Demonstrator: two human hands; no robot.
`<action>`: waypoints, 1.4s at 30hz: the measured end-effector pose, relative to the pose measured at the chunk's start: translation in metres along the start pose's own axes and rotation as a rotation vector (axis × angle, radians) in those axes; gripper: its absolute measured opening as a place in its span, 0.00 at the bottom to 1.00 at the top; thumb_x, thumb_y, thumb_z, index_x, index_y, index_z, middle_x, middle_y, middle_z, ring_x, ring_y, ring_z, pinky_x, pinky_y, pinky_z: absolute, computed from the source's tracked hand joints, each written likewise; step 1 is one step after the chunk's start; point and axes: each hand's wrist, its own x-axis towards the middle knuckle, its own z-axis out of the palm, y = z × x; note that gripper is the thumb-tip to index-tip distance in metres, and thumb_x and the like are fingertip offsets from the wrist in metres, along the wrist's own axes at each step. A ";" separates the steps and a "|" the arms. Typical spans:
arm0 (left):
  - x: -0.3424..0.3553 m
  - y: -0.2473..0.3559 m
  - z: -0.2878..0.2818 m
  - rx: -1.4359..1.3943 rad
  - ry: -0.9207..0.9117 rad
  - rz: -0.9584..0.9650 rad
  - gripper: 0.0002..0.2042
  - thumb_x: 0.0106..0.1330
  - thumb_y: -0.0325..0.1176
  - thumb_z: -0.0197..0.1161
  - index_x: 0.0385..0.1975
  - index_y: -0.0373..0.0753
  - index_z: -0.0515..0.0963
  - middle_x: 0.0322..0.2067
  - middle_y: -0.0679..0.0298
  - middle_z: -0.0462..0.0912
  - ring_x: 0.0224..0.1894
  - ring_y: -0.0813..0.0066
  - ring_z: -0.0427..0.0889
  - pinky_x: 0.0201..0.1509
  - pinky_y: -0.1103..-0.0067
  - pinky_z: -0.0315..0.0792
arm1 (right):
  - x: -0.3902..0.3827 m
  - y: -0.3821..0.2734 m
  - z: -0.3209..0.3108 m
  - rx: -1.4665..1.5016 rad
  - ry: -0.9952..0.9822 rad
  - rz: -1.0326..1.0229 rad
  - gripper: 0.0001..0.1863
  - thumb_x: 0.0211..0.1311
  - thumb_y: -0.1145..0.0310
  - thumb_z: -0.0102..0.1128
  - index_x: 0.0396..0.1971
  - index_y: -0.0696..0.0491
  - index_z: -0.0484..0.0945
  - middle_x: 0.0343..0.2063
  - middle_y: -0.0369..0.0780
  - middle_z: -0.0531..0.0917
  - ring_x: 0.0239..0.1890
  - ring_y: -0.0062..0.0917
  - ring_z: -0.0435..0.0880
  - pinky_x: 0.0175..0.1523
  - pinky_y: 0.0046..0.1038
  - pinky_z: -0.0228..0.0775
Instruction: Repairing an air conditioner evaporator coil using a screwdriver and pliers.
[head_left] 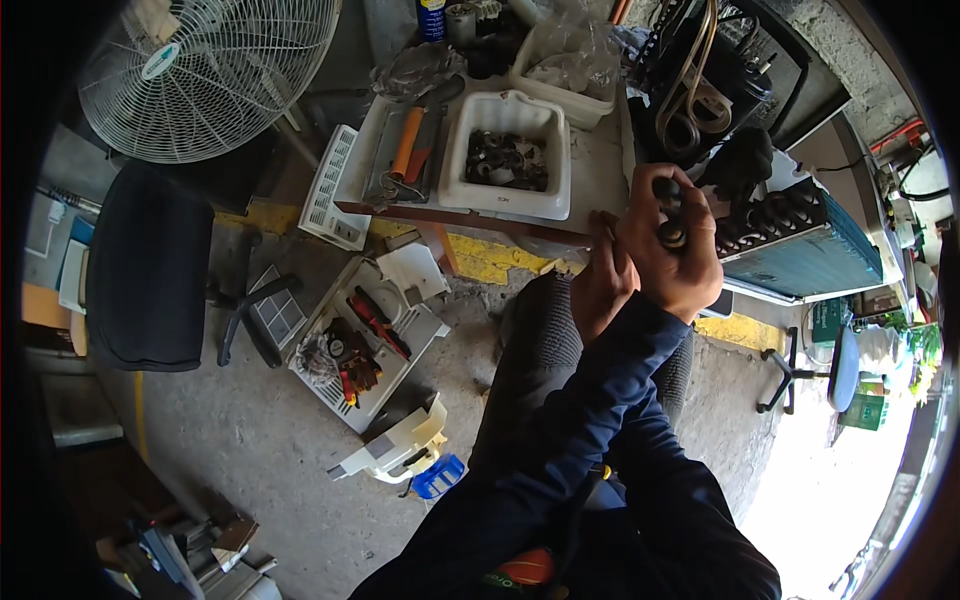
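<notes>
My forearms cross in front of me. My left hand (690, 255), on the right side of the view, is closed around a tool with two dark, rounded handle ends (670, 232); its working end is hidden. Just left of it and lower, my right hand (605, 285) is closed, its fingers bent by the table's front edge. What it grips is hidden. Beyond both hands, a condenser coil unit (810, 255) with blue-grey fins and dark curved tube ends stands at the right.
A white tub (555, 190) of small metal parts sits on the worktable (595, 170), beside an orange-handled tool (408, 140). A clear plastic bin (575, 95) is behind. On the floor, a white panel (335, 390) carries pliers. A fan (210, 80) and black chair (150, 265) stand left.
</notes>
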 end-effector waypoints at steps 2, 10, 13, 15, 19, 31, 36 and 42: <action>0.000 0.000 0.000 -0.019 0.009 -0.015 0.06 0.60 0.26 0.54 0.37 0.38 0.74 0.23 0.69 0.75 0.19 0.83 0.66 0.23 0.84 0.61 | 0.002 0.000 -0.002 -0.018 0.028 -0.022 0.34 0.52 0.86 0.60 0.62 0.48 0.81 0.48 0.44 0.87 0.38 0.37 0.87 0.42 0.34 0.79; -0.001 -0.008 0.001 -0.057 0.013 -0.028 0.07 0.60 0.25 0.54 0.38 0.38 0.74 0.25 0.67 0.76 0.20 0.82 0.68 0.23 0.84 0.63 | -0.007 0.014 0.005 -0.072 -0.060 0.097 0.32 0.50 0.89 0.58 0.56 0.50 0.85 0.43 0.43 0.89 0.38 0.36 0.89 0.41 0.32 0.79; -0.001 -0.008 -0.003 -0.043 0.007 -0.033 0.07 0.60 0.25 0.53 0.38 0.38 0.74 0.25 0.66 0.76 0.20 0.83 0.68 0.23 0.84 0.64 | -0.005 0.009 0.002 -0.029 -0.006 0.074 0.30 0.51 0.89 0.58 0.55 0.50 0.85 0.43 0.43 0.89 0.38 0.36 0.89 0.41 0.32 0.79; 0.000 -0.007 -0.004 -0.023 -0.008 -0.027 0.07 0.60 0.25 0.53 0.38 0.38 0.73 0.26 0.66 0.76 0.20 0.83 0.68 0.23 0.84 0.64 | 0.004 0.001 -0.004 0.026 0.073 0.009 0.28 0.53 0.89 0.57 0.54 0.51 0.85 0.42 0.43 0.89 0.38 0.36 0.89 0.41 0.32 0.79; 0.000 -0.005 0.001 -0.020 -0.016 -0.006 0.06 0.63 0.25 0.53 0.38 0.39 0.73 0.24 0.67 0.74 0.20 0.81 0.67 0.24 0.82 0.63 | 0.001 0.017 -0.002 0.101 0.090 -0.039 0.24 0.56 0.88 0.58 0.52 0.53 0.85 0.41 0.43 0.89 0.38 0.35 0.89 0.41 0.31 0.79; 0.001 -0.009 0.001 -0.074 0.013 -0.047 0.06 0.64 0.23 0.53 0.38 0.38 0.73 0.23 0.66 0.73 0.19 0.77 0.66 0.26 0.78 0.63 | -0.112 0.042 -0.047 0.947 -0.852 0.661 0.08 0.71 0.77 0.59 0.45 0.55 0.84 0.40 0.37 0.83 0.39 0.27 0.82 0.47 0.26 0.75; 0.005 -0.018 0.006 -0.136 0.044 0.001 0.06 0.59 0.21 0.51 0.34 0.39 0.71 0.23 0.67 0.73 0.18 0.84 0.64 0.20 0.85 0.59 | -0.157 0.054 -0.072 1.054 -0.920 0.742 0.08 0.73 0.74 0.59 0.47 0.54 0.84 0.45 0.39 0.83 0.45 0.30 0.82 0.56 0.29 0.72; 0.007 -0.026 0.004 -0.041 0.046 0.096 0.05 0.63 0.22 0.51 0.35 0.38 0.72 0.23 0.67 0.72 0.19 0.78 0.64 0.24 0.79 0.61 | -0.208 0.069 -0.074 1.219 -1.065 0.679 0.12 0.76 0.70 0.58 0.54 0.53 0.83 0.55 0.43 0.83 0.56 0.34 0.82 0.71 0.33 0.66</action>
